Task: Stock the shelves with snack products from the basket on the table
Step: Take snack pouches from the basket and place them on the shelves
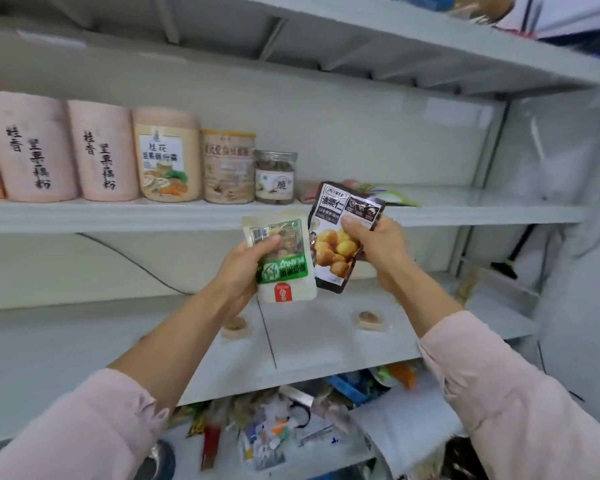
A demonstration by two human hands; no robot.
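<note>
Both of the person's hands are raised in front of the canister shelf point(118, 216). The left hand point(238, 275) grasps a white-and-green peanut packet point(286, 268), its print upside down. Its fingers point(269, 242) curl round the packet's edge, just below that shelf's front lip. The right hand point(381, 247) pinches a dark chestnut pouch point(336, 244) right beside it, and the pouch's top overlaps the shelf's lip. On the shelf stand pink canisters point(32, 147) and a clear jar point(275, 176). Two small wrapped snacks point(235, 326) lie on the lower board point(326, 348) beneath the shelf.
</note>
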